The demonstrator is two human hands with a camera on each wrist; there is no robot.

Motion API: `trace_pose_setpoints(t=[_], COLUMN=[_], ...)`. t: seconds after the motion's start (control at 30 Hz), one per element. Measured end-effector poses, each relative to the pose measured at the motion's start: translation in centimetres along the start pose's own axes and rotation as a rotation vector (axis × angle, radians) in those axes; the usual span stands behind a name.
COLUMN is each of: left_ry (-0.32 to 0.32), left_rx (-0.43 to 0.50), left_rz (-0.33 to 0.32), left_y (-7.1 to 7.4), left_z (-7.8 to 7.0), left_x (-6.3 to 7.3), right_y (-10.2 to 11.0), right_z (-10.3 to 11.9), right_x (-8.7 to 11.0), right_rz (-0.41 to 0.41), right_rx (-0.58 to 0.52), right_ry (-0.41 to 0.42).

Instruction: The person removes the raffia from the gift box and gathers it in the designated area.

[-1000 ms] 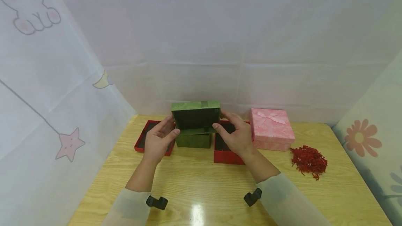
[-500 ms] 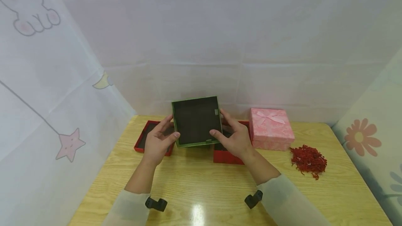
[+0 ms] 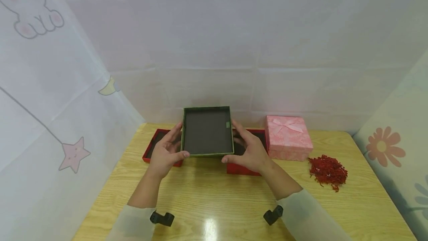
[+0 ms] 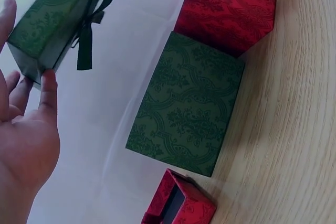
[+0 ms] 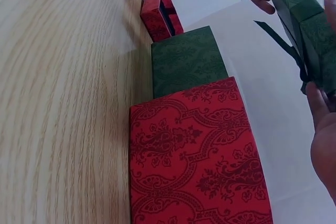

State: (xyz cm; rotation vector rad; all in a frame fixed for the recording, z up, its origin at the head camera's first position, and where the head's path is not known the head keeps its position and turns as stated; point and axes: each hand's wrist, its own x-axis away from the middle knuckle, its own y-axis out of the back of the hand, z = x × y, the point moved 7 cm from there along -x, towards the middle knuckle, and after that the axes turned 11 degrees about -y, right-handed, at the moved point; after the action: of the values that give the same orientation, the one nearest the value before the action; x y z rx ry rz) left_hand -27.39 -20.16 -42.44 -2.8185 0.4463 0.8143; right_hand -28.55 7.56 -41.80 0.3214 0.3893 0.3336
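Both hands hold a green box lid (image 3: 205, 131) in the air, its dark inside facing the head camera. My left hand (image 3: 164, 157) grips its left side, thumb at the lower left corner. On the right side, my right hand (image 3: 250, 153) holds it, thumb near the lower right corner. A dark green ribbon (image 4: 85, 40) dangles from the lid's outer face in the left wrist view. Below it stands the patterned green box (image 4: 186, 103), apart from the lid and mostly hidden behind it in the head view.
A red open box (image 3: 243, 169) stands right of the green one. At left lies a red lid (image 3: 146, 158), dark inside up. Farther right are a pink box (image 3: 290, 137) with a bow and a heap of red shredded paper (image 3: 328, 172). A cloth wall rises behind the table (image 3: 200, 203).
The green lid has tilted, so that its dark inside has come to face the head camera. Both thumbs have shifted down to its lower edge. The other boxes have stayed put.
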Motion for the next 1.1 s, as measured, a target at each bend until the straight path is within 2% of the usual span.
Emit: trace_pose_setpoints(t=[0.2,0.37,0.57,0.8,1.1], left_ry=[-0.017,-0.038,-0.039,0.019,0.008], left_rx=[0.039,0.025,0.014,0.021,-0.012], left_rz=[0.049,0.066,0.065,0.062,0.016], left_y=[0.1,0.1,0.4,0.9,2.1], left_z=[-0.2,-0.4,-0.4,-0.3,-0.7], left_x=[0.3,0.5,0.9,1.7,2.7], right_y=[0.1,0.3,0.0,-0.9,-2.6], right_z=[0.2,0.2,0.2,0.5,0.6], right_x=[0.2,0.4,0.6,0.5,0.0], right_rz=[-0.031,-0.073,-0.063,-0.049,-0.023], right_rx=[0.129,0.243,0.212,0.209,0.202], right_ry=[-0.008,-0.034,-0.034,-0.01,0.017])
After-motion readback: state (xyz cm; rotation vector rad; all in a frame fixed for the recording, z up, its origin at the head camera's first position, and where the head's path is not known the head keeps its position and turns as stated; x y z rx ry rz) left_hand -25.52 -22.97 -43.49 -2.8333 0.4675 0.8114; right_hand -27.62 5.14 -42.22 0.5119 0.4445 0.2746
